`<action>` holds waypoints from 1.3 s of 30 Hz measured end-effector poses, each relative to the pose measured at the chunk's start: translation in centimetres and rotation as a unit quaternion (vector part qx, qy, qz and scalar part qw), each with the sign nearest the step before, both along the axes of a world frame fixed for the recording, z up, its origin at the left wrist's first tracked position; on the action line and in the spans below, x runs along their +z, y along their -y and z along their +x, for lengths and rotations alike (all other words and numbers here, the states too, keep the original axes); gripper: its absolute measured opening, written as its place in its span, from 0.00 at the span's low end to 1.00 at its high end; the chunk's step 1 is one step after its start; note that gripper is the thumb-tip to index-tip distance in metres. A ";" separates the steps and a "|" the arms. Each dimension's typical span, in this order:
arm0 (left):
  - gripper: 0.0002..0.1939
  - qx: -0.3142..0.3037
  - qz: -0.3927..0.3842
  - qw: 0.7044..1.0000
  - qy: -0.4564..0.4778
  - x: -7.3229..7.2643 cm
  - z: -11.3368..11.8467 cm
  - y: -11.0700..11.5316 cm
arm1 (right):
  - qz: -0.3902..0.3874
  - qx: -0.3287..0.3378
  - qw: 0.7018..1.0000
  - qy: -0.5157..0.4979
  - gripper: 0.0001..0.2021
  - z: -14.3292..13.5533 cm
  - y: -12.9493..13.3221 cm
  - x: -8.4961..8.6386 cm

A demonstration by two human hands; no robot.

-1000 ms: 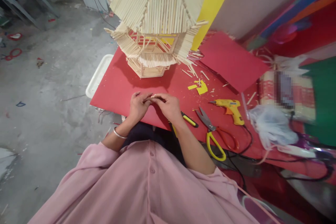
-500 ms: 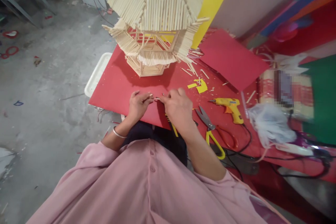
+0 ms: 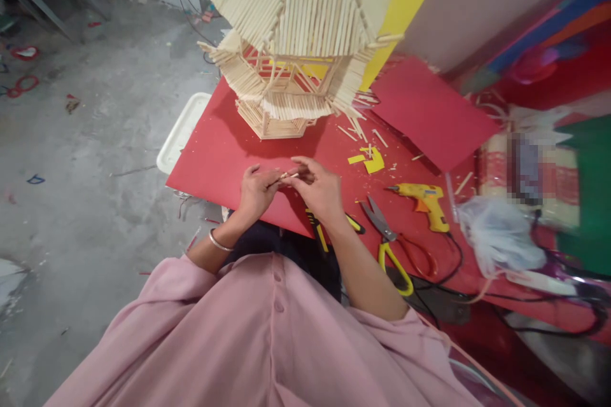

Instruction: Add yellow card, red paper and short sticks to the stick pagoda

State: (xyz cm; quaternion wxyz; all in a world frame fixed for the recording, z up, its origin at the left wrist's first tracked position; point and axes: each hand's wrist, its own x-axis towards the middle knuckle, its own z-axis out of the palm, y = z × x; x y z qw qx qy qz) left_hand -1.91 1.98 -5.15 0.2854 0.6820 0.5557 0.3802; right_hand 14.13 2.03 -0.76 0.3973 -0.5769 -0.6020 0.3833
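Observation:
Over the red table (image 3: pixel 214 159), my left hand (image 3: pixel 258 194) and my right hand (image 3: pixel 319 191) meet fingertip to fingertip. Between them is a short, pale wooden stick (image 3: pixel 289 175), pinched from both sides; the fingers hide part of it. Just beyond my hands stands a model pavilion (image 3: pixel 329 13) built of thin wooden sticks, with a tiered roof. Below my right hand lie black-and-yellow pliers (image 3: pixel 317 229), partly covered by my wrist. Scissors (image 3: pixel 382 222) with a yellow and a red handle rest to the right of that wrist.
A yellow glue gun (image 3: pixel 424 200) with a black cord lies at the right. Yellow paper scraps (image 3: pixel 375 160) and loose sticks are scattered behind it. A red sheet (image 3: pixel 432 111) lies farther back. A crumpled clear plastic bag (image 3: pixel 501 235) sits at the far right.
The view has shifted slightly, so the table things appear farther right. My right hand has turned and its fingers have spread a little around the stick; more of the pliers shows.

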 end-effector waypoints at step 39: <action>0.08 -0.030 0.021 0.999 -0.021 -0.3 -0.2 0.2 | 0.091 0.008 0.932 0.351 0.24 4.3 7.9 1.7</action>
